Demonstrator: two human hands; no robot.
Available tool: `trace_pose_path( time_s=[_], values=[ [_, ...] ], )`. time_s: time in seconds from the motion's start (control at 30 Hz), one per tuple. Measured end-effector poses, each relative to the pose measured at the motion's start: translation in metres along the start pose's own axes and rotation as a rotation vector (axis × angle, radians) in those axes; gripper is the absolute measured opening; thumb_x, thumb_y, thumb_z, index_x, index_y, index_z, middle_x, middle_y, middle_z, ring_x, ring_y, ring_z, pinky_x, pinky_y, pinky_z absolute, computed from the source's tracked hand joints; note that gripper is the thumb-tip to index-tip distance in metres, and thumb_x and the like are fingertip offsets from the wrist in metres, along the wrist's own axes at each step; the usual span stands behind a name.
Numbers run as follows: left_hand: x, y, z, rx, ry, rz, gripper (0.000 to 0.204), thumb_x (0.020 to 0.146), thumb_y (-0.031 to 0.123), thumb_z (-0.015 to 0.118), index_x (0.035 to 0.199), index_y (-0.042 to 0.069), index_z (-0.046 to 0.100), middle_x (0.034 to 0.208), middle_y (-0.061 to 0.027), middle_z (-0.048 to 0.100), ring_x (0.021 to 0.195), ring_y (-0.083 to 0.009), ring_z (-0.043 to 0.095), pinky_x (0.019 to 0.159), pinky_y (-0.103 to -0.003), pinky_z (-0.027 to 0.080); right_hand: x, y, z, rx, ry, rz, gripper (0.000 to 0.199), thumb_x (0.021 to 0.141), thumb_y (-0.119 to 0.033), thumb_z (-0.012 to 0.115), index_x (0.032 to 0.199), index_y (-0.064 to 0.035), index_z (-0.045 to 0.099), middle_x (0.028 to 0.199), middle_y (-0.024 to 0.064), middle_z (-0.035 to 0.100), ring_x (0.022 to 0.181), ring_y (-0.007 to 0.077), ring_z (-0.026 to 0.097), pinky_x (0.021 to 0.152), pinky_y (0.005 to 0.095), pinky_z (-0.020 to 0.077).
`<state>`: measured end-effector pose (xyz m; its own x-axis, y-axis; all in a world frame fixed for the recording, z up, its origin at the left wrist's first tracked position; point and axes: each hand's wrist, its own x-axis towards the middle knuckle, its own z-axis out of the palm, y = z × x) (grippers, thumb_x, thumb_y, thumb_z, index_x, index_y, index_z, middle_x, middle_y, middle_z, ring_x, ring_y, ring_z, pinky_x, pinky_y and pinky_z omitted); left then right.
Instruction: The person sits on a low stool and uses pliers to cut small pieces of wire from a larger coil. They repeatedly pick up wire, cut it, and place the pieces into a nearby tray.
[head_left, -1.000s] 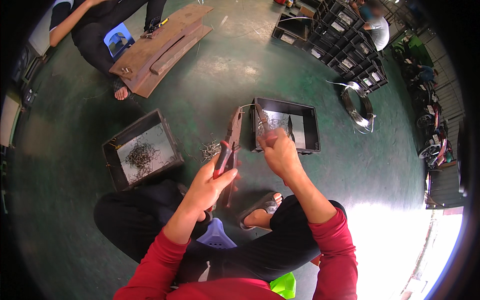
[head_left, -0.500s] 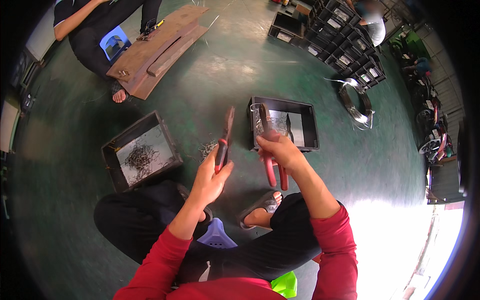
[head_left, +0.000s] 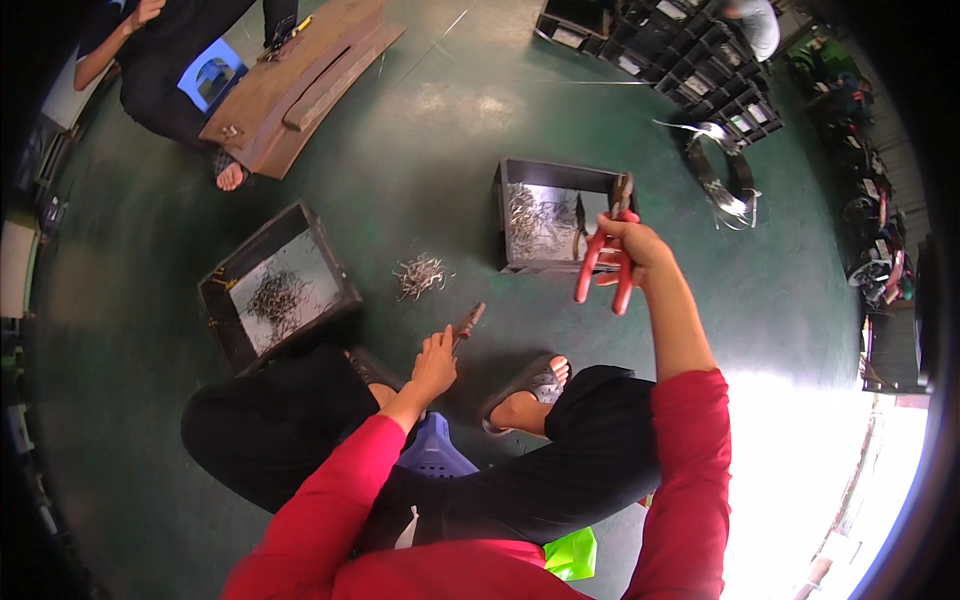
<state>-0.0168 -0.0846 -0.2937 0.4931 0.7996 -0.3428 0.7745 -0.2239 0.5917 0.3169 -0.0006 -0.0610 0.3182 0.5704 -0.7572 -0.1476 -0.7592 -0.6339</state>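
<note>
Two dark trays [head_left: 272,290] flank wire scraps [head_left: 420,275] on green floor [head_left: 420,170]; right hand [head_left: 632,245] grips red pliers [head_left: 603,262].

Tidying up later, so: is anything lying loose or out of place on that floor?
Yes. A small pile of bent wire pieces lies loose on the green floor, between the two black crates that hold the same kind of pieces. Nothing looks broken.

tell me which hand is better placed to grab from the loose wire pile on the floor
Left, probably. The left hand is low by the floor, just below the wire pile, though it holds a small tool. The right hand is raised over the crate, gripping red pliers.
</note>
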Motion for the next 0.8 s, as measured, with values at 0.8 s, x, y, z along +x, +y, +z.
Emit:
trace_pose_path(
  time_s=[0.8],
  values=[
    [0.224, -0.112, -0.069, 0.0, 0.321, -0.074, 0.023, 0.076, 0.018, 0.073, 0.096, 0.018, 0.062, 0.085, -0.0061, 0.058, 0.086, -0.0295, 0.059, 0.073, -0.042, 0.048, -0.051, 0.006, -0.013, -0.164, -0.029, -0.118, 0.042, 0.093, -0.03, 0.056, 0.124, -0.0023, 0.051, 0.114, 0.011, 0.062, 0.107, 0.0227, 0.06, 0.086, 0.0365, 0.0487]
  ],
)
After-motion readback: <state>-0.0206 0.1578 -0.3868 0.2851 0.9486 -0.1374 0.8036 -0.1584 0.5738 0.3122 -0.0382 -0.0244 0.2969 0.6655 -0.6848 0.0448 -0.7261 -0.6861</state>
